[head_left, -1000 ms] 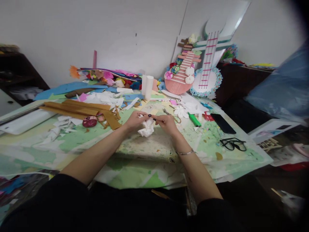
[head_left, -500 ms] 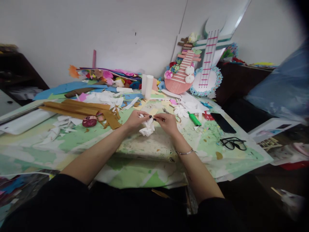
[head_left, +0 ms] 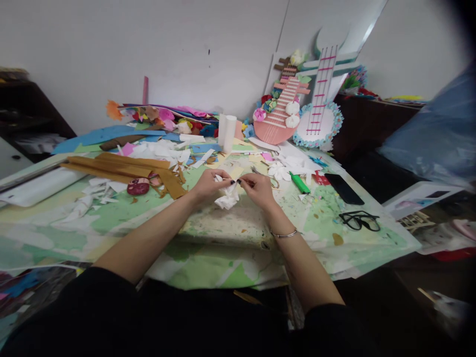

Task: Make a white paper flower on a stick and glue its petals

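A crumpled white paper flower hangs just above the front middle of the table, its petals pointing down. My left hand is closed around its upper part, thumb and fingers pressed together. From the other side, my right hand is closed in a pinch, its fingertips meeting the left thumb at the flower's gathered end. Whatever sits between the right fingertips is too small to make out. Behind the right hand lie scissors, partly hidden, and a flat white paper flower.
Brown crepe paper and a dark red round object lie left. A white roll stands behind. To the right are a green tube, a phone and glasses. Decorated cardboard instruments lean on the wall.
My right fingertips have shifted slightly and now press closer against the left thumb. The white paper flower has turned a little in my fingers. Everything else on the table is unchanged.
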The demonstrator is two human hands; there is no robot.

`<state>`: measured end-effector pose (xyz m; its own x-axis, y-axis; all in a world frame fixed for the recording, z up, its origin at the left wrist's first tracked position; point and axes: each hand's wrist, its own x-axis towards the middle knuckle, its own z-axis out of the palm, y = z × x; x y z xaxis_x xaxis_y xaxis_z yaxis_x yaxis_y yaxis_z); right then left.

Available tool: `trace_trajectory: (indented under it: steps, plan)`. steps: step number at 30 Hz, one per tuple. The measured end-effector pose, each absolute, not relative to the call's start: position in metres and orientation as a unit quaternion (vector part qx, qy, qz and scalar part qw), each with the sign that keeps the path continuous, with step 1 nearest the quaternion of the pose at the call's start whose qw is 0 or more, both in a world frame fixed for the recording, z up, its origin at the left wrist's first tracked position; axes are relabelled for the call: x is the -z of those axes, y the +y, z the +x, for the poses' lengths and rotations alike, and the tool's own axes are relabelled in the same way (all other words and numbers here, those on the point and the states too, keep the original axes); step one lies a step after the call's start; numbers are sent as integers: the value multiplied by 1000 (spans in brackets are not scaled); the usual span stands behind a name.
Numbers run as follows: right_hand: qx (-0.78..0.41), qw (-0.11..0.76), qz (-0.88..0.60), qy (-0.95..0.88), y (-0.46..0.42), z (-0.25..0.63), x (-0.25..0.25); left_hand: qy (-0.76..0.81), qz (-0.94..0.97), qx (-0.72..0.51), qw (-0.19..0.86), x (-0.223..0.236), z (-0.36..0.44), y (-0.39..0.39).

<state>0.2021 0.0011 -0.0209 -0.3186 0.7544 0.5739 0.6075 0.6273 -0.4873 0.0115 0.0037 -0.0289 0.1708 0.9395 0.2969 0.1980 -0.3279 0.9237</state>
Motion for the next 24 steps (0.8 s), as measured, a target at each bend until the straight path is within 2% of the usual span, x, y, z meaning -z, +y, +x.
trace_trajectory:
  steps: [24]
  plan:
    - [-106,385,-464,-791,4,202,22,409,661,-476,412,27,10,2]
